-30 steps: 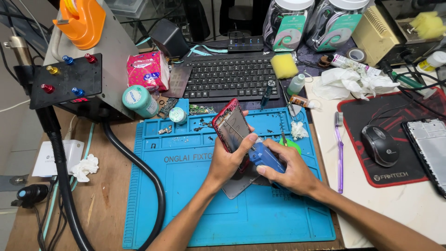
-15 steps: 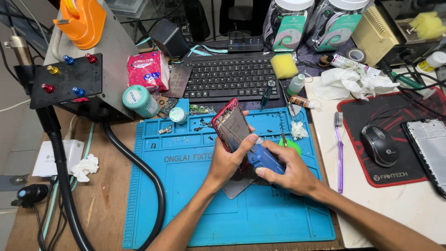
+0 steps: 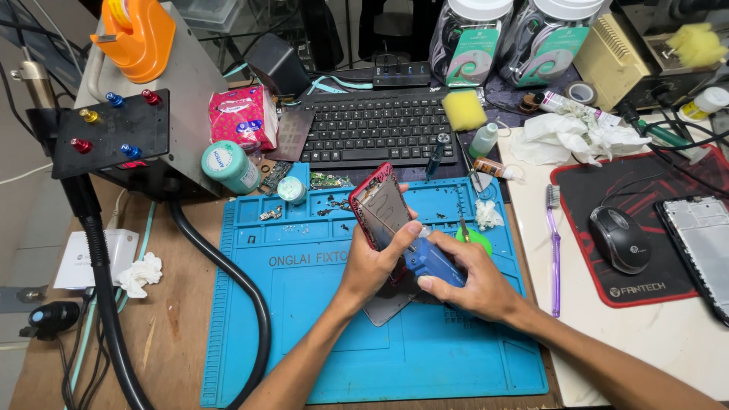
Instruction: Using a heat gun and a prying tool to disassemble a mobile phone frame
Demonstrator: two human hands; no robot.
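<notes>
Over the blue repair mat, my left hand grips an opened red-framed phone, tilted up with its inner side facing me. My right hand holds a blue plastic tool pressed against the phone's lower end, its tip hidden between the two hands. A grey flat plate lies on the mat under my hands. Small screws and loose parts sit in the mat's top trays.
A black keyboard lies behind the mat. A grey machine with a black hose stands left. To the right are a purple toothbrush, a mouse on a red-black pad, and another phone frame.
Both hands stay at the phone. The right hand with the blue tool has shifted only slightly against the phone's lower end.
</notes>
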